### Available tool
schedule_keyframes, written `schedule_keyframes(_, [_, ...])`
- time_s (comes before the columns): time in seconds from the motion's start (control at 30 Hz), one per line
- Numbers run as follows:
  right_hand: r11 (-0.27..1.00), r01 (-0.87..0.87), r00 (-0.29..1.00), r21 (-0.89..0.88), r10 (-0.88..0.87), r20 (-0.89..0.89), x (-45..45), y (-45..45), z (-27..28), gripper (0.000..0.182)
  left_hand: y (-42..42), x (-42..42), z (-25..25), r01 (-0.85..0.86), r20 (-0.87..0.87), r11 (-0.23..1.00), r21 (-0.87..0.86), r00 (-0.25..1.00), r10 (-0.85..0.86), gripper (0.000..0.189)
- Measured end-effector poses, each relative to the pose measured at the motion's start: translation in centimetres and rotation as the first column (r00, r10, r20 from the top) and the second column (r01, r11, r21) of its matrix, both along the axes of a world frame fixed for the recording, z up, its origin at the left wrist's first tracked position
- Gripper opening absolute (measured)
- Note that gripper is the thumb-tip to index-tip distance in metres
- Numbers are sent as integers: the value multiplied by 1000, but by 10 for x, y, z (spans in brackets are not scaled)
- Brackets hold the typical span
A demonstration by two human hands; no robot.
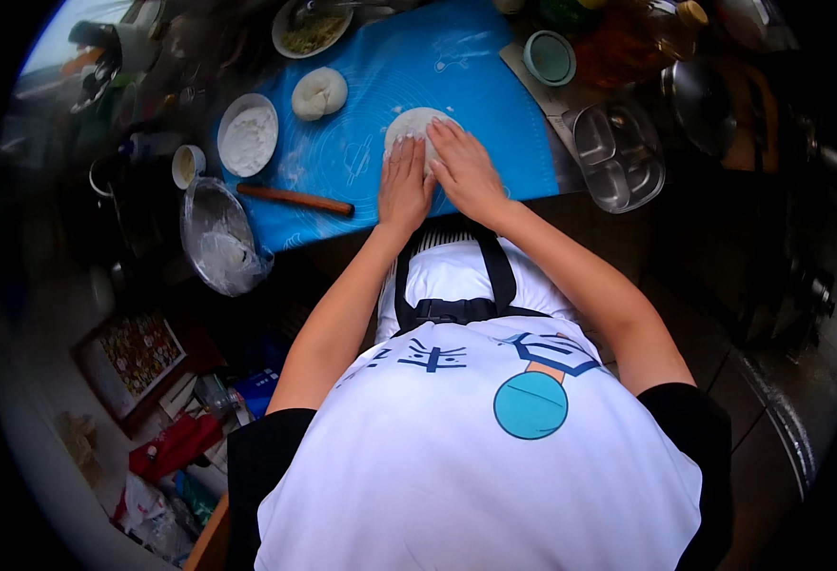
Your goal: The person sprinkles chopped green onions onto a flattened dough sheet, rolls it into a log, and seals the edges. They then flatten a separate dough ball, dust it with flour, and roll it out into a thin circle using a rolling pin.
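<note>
A flattened round of white dough lies on a blue silicone pastry mat in front of me. My left hand presses flat on its near left side, fingertips dusted with flour. On the right side of the same round rests my right hand, fingers extended and close together. Neither hand grips anything; the palms hide the near part of the dough. A wooden rolling pin lies to the left, near the mat's front edge. Farther back sits a second, thicker coiled piece of dough.
At left stand a white bowl of flour, a small cup and a metal bowl with plastic film. A bowl of shredded filling is at the back. Rightward are a divided metal tray, a green bowl and an oil bottle.
</note>
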State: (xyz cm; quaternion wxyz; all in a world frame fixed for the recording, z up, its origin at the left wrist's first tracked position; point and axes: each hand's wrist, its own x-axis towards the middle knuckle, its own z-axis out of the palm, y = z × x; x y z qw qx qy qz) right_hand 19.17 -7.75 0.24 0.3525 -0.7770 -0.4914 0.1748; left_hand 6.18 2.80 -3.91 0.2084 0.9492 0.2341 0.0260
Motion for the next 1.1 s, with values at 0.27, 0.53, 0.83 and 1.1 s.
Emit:
schedule_keyframes(0.27, [982, -160, 955, -98, 179, 238, -6, 20, -46, 72, -8, -6, 11, -4, -68, 994, 109, 998, 12, 57])
schedule_keyframes(0.53, [944, -135, 960, -301, 200, 195, -2, 38, -25, 71, -4, -6, 25, -25, -37, 1000, 3, 999, 25, 57])
schedule_keyframes(0.83, [986, -96, 945, -134, 133, 300, -13, 50, -49, 60, -2, -41, 43, 79, -131, 997, -10, 988, -79, 65])
schedule_keyframes(1.1, [984, -66, 937, -166, 118, 327, -28, 51, -42, 61, 14, -72, 58, -180, 21, 981, -71, 983, 182, 41])
